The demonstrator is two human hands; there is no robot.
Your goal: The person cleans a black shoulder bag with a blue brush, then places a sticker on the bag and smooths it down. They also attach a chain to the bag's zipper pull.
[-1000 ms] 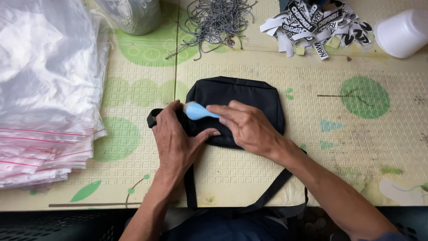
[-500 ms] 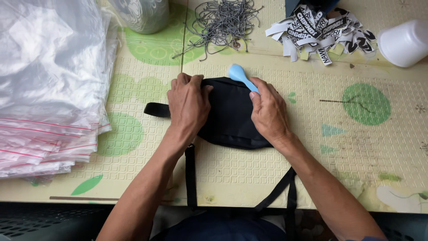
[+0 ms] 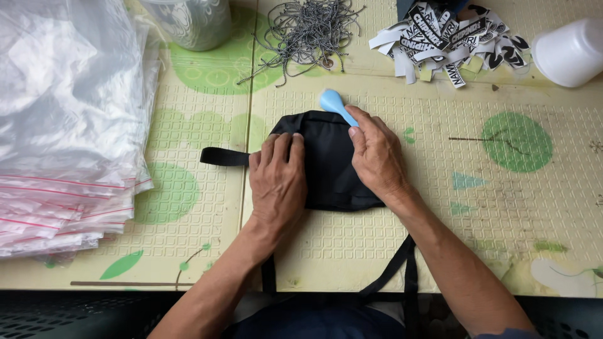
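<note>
Head view
Left hand (image 3: 277, 182): lies palm down on the left half of the black pouch (image 3: 330, 164), fingers together and flat on the fabric; it grips nothing, only presses.
Right hand (image 3: 379, 157): rests on the right half of the pouch and is closed around the handle of the light blue tool (image 3: 336, 105); the thumb lies along the fabric.
Light blue tool: rounded head sticks out past the pouch's upper edge, pointing up and to the left; handle hidden inside the right hand.
Black pouch: flat on the desk (image 3: 502, 226), in the middle, between both hands; upper edge straight, lower edge rounded.
Black strap (image 3: 224, 157): runs out of the pouch's left side along the desk; further straps (image 3: 402, 270) hang over the near desk edge.
Desk: covered by a pale embossed mat with green dots and leaf shapes.
Clear plastic bags (image 3: 63, 119): tall stack at far left, well apart from the pouch.
Speckled cords (image 3: 308, 28): loose heap beyond the pouch.
Black-and-white labels (image 3: 440, 37): heap at upper right.
White cup (image 3: 568, 53): at the far right corner.
Clear container (image 3: 188, 22): at the top, left of the cords.
</note>
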